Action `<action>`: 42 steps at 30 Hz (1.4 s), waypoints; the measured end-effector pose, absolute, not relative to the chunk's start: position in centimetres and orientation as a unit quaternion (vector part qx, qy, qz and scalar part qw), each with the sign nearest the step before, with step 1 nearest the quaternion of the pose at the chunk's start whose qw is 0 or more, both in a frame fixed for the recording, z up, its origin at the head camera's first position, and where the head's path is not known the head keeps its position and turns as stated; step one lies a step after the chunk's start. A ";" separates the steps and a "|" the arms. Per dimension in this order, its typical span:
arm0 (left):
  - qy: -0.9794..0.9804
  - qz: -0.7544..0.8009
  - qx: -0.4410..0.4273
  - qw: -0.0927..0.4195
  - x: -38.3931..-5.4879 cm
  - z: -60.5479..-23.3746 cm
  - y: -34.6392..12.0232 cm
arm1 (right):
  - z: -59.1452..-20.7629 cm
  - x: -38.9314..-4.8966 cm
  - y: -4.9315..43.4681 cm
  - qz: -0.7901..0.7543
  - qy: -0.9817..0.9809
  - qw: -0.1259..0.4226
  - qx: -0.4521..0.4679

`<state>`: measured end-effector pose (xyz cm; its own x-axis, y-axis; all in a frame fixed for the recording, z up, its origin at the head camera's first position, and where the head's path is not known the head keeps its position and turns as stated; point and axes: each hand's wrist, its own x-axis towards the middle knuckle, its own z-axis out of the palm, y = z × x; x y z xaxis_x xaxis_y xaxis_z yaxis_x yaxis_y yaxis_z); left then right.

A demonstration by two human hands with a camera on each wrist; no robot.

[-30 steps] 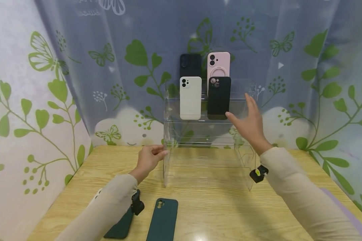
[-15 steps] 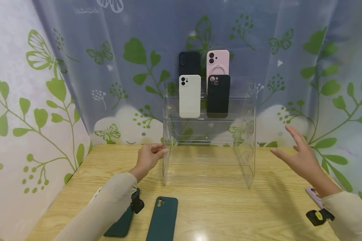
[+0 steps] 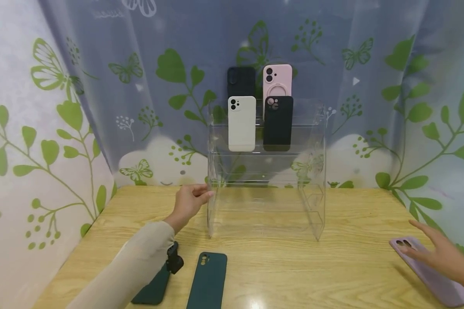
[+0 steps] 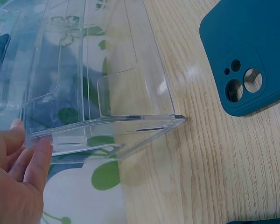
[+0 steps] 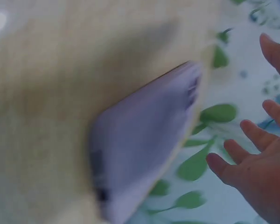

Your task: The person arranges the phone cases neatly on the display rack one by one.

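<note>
no readable text, labels or numbers

Seven phone cases (image 3: pixel 241 123), one acrylic stand (image 3: pixel 313 171)

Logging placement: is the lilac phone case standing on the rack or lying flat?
Lying flat: the lilac phone case rests on the table, off the clear rack.

The wooden table (image 3: pixel 278 266) bears a clear rack (image 3: pixel 266 193), two dark green cases (image 3: pixel 207 281), apparently a lilac case (image 3: pixel 433 272).
</note>
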<state>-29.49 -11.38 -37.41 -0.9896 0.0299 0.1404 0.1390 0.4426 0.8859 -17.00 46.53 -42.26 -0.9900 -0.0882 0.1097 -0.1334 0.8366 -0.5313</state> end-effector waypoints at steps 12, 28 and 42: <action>-0.842 -0.535 -0.048 0.052 -29.6 -37.4 -11.3 | -45.4 -17.4 48.7 0.203 -0.978 -0.032 0.014; -0.844 -0.532 -0.044 0.054 -29.6 -37.4 -11.3 | -46.9 -18.7 50.0 0.141 -0.990 -0.013 0.014; -0.839 -0.540 -0.047 0.053 -29.6 -37.5 -11.4 | -44.7 -18.7 48.0 0.192 -0.980 0.057 0.014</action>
<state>-29.60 -11.41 -37.51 -0.9900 0.0207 0.1398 0.1358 0.4131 0.9005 -18.72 47.99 -44.69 -0.9932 -0.0057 0.1163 -0.0493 0.9255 -0.3755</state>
